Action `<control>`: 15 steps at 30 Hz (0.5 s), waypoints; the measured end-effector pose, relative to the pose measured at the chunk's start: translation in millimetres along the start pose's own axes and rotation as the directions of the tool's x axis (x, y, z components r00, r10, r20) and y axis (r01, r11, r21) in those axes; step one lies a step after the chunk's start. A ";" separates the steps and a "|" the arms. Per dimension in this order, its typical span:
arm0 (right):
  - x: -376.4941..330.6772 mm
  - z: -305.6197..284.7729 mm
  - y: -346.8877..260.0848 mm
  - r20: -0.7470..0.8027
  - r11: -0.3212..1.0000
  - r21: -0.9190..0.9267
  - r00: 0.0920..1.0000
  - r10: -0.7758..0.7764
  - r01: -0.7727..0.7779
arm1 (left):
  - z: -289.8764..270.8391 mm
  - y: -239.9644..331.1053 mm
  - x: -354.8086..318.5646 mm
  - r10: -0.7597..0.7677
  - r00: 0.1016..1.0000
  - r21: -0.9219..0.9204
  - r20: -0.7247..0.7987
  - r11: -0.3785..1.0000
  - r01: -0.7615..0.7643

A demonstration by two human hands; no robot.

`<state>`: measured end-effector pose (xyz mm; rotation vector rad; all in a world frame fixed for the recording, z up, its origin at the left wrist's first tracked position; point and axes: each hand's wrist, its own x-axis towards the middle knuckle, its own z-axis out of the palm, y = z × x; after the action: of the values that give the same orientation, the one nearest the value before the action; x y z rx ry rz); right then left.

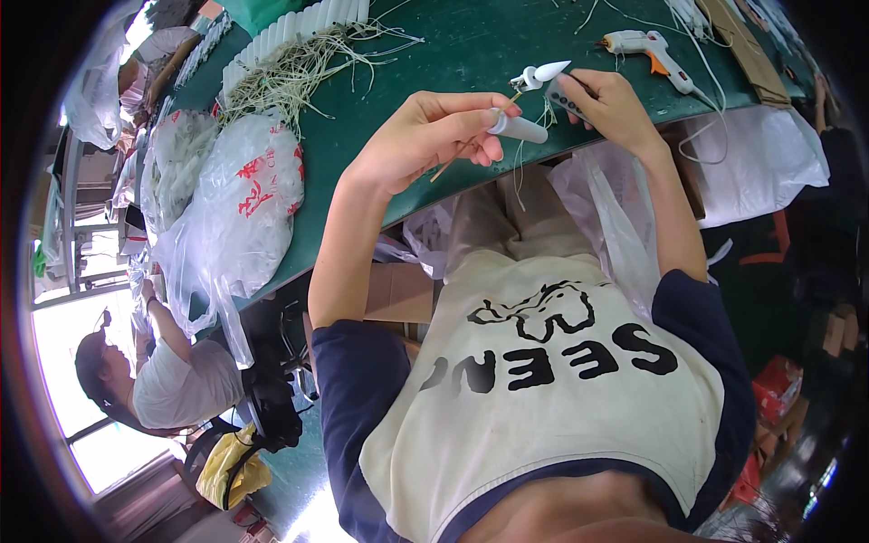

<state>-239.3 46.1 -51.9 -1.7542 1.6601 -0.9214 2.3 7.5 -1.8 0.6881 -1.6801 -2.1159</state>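
My left hand (434, 136) grips a white plastic tube (518, 128) together with a thin wooden stick (453, 161) above the near edge of the green table (471, 45). My right hand (611, 109) holds a small dark grey part (568, 98) and pinches a white flame-shaped bulb piece (541, 74) at the tube's tip. Thin pale wires (520, 176) dangle from the pieces toward my lap. The two hands are close together, almost touching.
A white glue gun (647, 50) lies on the table beyond my right hand. White tubes (299, 27) and tangled wires (303, 77) lie at the far left, with clear plastic bags (240, 195) beside them. Another person (172, 376) sits at the left.
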 end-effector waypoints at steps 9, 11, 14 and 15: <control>27.6 24.9 19.1 -0.253 0.868 -0.495 0.962 -0.100 -0.040 | 2.4 -2.0 0.7 -0.036 0.999 -0.014 -0.002 0.999 0.036; 30.1 30.0 26.0 -0.316 0.852 -0.522 0.936 -0.152 -0.038 | 2.1 -2.5 0.8 -0.042 0.999 -0.013 -0.003 0.999 0.042; 28.9 32.0 32.6 -0.394 0.786 -0.618 0.879 -0.269 -0.036 | 1.6 -3.0 2.0 -0.043 0.999 -0.009 -0.010 0.999 0.043; 27.7 31.3 33.5 -0.403 0.729 -0.683 0.851 -0.335 -0.037 | 1.4 -2.8 2.5 -0.040 0.999 -0.012 -0.019 0.999 0.040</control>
<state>-235.4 13.6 -94.3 -2.2886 2.4559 -0.9845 -0.5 8.0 -4.6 0.7424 -1.6556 -2.1375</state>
